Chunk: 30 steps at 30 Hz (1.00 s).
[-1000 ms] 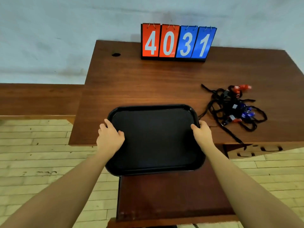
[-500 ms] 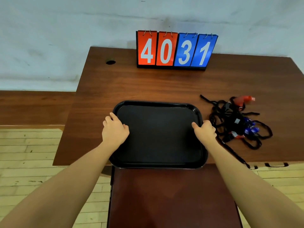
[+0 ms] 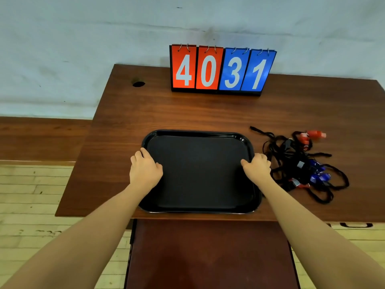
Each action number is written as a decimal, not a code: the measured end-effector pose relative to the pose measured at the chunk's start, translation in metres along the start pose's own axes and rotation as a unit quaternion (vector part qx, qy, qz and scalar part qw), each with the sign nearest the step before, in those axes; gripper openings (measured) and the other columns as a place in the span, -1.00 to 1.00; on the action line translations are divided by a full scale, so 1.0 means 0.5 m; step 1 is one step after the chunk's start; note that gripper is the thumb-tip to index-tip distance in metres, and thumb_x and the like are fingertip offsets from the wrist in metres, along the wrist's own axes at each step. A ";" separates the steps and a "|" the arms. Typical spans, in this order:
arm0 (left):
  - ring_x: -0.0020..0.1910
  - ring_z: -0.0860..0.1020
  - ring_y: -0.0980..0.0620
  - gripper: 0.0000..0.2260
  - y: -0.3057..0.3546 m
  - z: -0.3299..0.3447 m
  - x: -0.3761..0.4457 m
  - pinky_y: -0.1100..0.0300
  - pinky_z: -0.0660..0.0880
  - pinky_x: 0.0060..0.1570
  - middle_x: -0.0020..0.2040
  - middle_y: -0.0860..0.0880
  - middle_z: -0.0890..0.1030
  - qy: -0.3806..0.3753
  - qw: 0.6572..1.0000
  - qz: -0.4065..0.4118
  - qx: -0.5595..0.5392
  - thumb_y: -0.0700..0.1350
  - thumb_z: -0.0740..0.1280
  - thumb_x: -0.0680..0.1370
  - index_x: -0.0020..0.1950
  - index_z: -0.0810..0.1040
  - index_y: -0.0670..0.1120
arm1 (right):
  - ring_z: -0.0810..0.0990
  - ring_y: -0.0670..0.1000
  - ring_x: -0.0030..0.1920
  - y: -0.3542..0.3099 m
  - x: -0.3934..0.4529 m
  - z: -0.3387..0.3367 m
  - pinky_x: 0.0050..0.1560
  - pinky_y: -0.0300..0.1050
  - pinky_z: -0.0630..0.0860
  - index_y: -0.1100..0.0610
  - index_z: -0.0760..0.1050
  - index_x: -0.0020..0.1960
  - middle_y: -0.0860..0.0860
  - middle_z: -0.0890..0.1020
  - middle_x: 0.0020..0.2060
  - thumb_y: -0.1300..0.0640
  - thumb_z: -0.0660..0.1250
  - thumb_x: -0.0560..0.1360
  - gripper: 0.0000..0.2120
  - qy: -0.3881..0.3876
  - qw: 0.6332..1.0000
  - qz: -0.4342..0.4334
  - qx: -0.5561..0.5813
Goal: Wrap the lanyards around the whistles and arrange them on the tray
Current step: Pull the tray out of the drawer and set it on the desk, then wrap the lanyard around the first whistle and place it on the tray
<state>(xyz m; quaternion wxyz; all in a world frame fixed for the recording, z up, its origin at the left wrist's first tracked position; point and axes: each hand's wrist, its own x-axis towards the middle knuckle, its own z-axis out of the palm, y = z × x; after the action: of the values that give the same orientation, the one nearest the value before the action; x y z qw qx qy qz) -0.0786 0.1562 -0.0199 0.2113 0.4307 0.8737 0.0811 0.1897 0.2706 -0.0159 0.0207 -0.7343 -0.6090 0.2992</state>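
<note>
Both hands are gripping the black tray (image 3: 198, 133): the left hand (image 3: 144, 170) is curling over its nine-o'clock rim, the right hand (image 3: 256, 167) over its three-o'clock rim. The tangled lanyards and whistles (image 3: 300, 163) are lying just beside the right hand, at its three o'clock, making that hand the nearer.

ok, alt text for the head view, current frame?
A person's left hand and right hand grip the side rims of an empty black plastic tray on a brown wooden table. Right of it lies a tangle of black lanyards with red and blue whistles; a red-and-blue flip scoreboard reads 4031.
</note>
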 end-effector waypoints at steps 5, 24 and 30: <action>0.38 0.17 -0.25 -0.47 0.031 0.006 -0.030 -0.04 0.22 0.33 0.41 -0.28 0.21 0.041 0.998 0.044 0.024 -0.11 0.24 0.53 0.42 0.17 -0.28 | 0.22 0.24 0.35 0.016 -0.016 -0.017 0.32 0.12 0.20 0.24 0.26 0.36 0.20 0.32 0.35 0.06 0.19 0.56 -0.56 0.023 0.999 -0.032 -0.006; 0.02 0.51 -0.04 -0.77 0.404 0.090 -0.126 0.01 0.49 0.09 0.11 -0.08 0.50 -0.121 0.960 0.232 -0.100 -0.15 0.17 0.58 0.20 0.47 -0.15 | 0.55 0.01 -0.22 0.200 0.015 -0.160 -0.22 -0.10 0.50 0.17 0.46 0.21 0.08 0.57 0.03 0.25 0.15 0.57 -0.75 0.082 0.981 -0.117 0.128; -0.03 0.54 -0.05 -0.77 0.514 0.127 -0.074 0.02 0.52 0.04 0.11 -0.08 0.51 -0.130 0.956 0.247 -0.093 -0.16 0.16 0.58 0.20 0.47 -0.14 | 0.53 0.09 0.04 0.206 0.112 -0.178 0.00 -0.04 0.50 0.19 0.49 0.17 0.10 0.54 0.09 0.15 0.19 0.56 -0.77 0.114 0.981 -0.137 0.072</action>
<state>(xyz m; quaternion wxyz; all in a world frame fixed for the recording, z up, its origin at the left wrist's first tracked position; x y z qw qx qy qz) 0.1539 0.2830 0.0172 0.3352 0.6184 0.6935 0.1554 0.3265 0.3244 -0.0068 0.1832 -0.6698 -0.6743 0.2511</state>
